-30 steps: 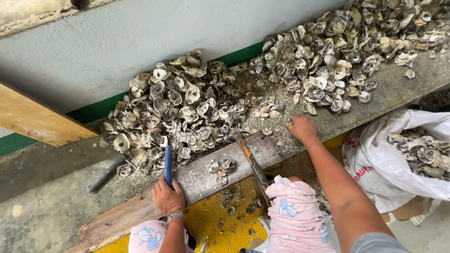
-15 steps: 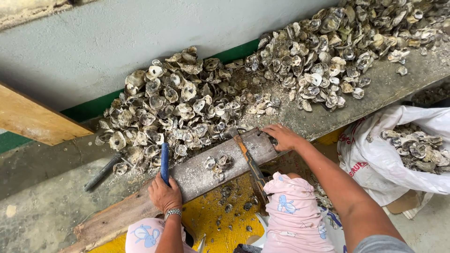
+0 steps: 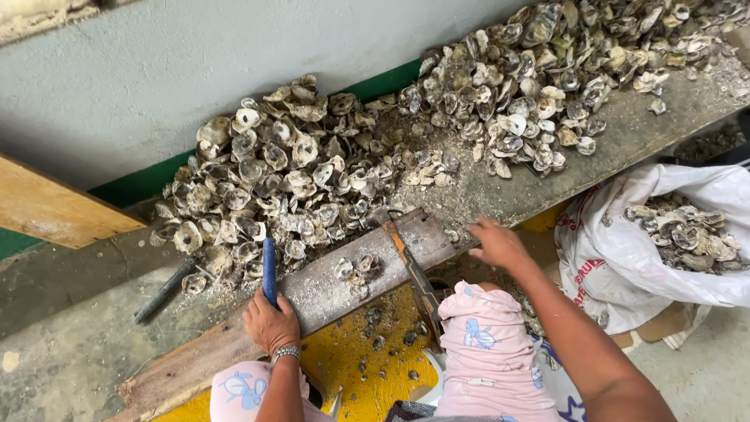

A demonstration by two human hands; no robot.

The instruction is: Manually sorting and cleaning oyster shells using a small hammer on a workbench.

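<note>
1. Left hand (image 3: 269, 320): clamped around the blue-handled tool (image 3: 268, 270), blade end pointing toward 12 o'clock into the near edge of the oyster shell pile (image 3: 297, 180). Same grip and same spot as 1 second ago.
2. Right hand (image 3: 496, 244): drawn back from the shells toward 5 o'clock, now at the concrete ledge (image 3: 625, 148) edge just beside the right end of the wooden board (image 3: 312, 293). Fingers curled downward; cannot tell whether closed on a shell or bare.
3. Meaning for the work, as a judgement: looks like a fetch from the pile just ended, with the holding hand waiting at the board.
4. On the board: a few small shells (image 3: 355, 270) near the middle, at 2 o'clock from the left hand, apparently unmoved. Orange-handled tool (image 3: 410, 266) lying untouched across the board's right end, between the 2 hands.
5. Around: dark rod (image 3: 164, 291) on the ledge at 9 o'clock from the left hand; white sack (image 3: 625, 266) with more shells at 3 o'clock from the right hand; pink-clad knee (image 3: 484, 344) below the board.
</note>
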